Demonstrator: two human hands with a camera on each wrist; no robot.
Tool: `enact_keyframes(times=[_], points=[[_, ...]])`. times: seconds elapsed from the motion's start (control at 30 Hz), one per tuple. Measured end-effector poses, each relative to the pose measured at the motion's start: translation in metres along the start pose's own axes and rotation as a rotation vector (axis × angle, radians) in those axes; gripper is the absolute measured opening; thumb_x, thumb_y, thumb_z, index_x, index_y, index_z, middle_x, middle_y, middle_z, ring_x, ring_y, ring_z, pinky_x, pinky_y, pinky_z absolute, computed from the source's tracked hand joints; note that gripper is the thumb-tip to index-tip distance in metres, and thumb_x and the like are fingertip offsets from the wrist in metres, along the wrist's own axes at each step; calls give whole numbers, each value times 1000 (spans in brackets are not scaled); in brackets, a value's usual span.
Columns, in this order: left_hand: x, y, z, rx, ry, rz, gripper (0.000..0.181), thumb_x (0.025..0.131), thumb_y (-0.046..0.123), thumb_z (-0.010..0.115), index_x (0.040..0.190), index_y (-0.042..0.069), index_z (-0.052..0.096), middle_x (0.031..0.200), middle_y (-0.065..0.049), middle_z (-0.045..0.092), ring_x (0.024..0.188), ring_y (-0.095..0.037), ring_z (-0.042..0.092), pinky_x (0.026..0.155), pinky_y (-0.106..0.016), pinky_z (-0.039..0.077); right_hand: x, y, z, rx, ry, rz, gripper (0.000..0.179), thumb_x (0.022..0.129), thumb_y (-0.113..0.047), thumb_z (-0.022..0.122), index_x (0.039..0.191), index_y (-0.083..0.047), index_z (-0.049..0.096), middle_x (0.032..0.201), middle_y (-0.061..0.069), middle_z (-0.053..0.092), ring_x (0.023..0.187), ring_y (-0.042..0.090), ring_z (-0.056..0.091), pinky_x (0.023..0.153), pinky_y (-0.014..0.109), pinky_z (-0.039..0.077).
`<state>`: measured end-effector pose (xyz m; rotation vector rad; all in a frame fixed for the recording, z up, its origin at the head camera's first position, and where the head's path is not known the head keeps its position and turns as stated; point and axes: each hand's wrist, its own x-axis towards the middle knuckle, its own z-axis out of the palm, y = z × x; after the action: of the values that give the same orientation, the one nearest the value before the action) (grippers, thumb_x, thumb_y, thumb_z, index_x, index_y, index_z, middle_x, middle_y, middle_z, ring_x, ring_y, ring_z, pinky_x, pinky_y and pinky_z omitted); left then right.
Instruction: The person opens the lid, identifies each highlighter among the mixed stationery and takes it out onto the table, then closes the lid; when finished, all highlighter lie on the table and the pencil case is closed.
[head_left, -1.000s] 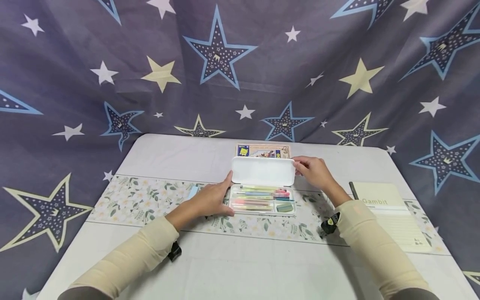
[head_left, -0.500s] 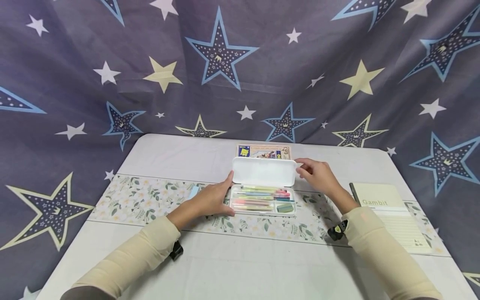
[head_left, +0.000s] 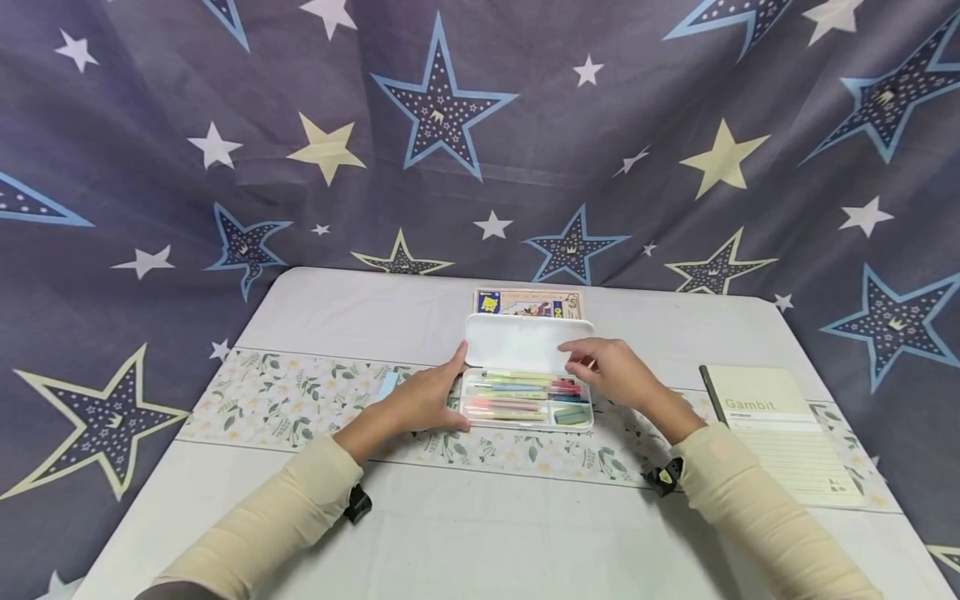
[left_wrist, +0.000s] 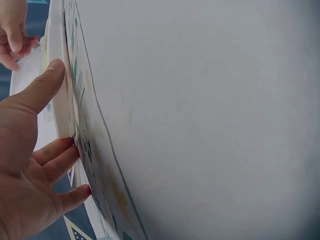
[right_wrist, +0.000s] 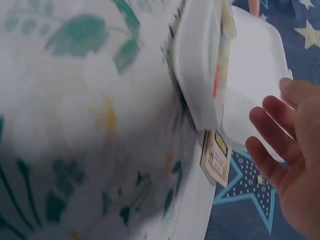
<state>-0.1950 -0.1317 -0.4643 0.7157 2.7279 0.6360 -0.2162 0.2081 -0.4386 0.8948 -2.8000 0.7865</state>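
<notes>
Floral strip (head_left: 277, 400): laid across your white desk (head_left: 420, 517), under several of the items below.
Light-blue piece (head_left: 388, 385): flat on the strip, just beside your left hand.
Your left hand (head_left: 423, 400): thumb and fingers spread, resting against the left end of the pencil case.
White pencil case (head_left: 517, 342): mid-desk on the strip, between your hands, lid raised.
Pens (head_left: 510, 388): assorted colours, lying crosswise in the case.
Printed box (head_left: 528, 302): behind the case, partly hidden by the lid.
Green block (head_left: 572, 415): in the small front-right compartment.
Your right hand (head_left: 618, 371): fingers loosely bent, gripping nothing, near the lid's right part; contact cannot be told.
"Gambit" notebook (head_left: 783, 433): cream, dark strip along its left edge, well apart from the case.
</notes>
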Motion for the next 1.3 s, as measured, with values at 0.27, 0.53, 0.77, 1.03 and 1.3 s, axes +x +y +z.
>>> enact_keyframes(times=[0.27,0.53,0.77,1.03,1.3], points=[[0,0,0,-9,7,0,140,73,53,89,164,11,-8,162,-6,43,145,-29,47,120,-45,40,1,-12,16,-83,-121,-110,26,95,-19,73,120,-11,76,97,-2,78,83,8,70,75,29,60],[0,2,-1,-15,-8,-10,139,73,52,89,164,11,-8,163,-6,40,147,-29,44,122,-45,37,3,-19,22,-127,-193,-202,20,96,-23,73,115,-18,78,96,-6,75,75,2,61,73,27,56],[0,2,-3,-9,-16,-19,140,73,52,89,164,12,-10,164,-6,39,147,-29,44,122,-45,37,4,-22,24,-110,-223,-253,19,96,-20,73,114,-18,78,96,-5,75,74,1,58,69,24,54],[-1,2,-2,-17,-8,-22,140,72,52,89,164,13,-10,163,-7,39,147,-29,44,122,-45,37,5,-23,28,-141,-209,-264,18,96,-20,73,112,-18,78,96,-4,75,78,4,64,70,24,56],[-1,2,0,-13,-3,-25,140,72,53,89,164,12,-8,163,-6,41,148,-28,44,122,-45,37,4,-24,28,-161,-200,-256,17,95,-17,73,111,-17,78,95,-4,75,73,2,60,67,22,54]])
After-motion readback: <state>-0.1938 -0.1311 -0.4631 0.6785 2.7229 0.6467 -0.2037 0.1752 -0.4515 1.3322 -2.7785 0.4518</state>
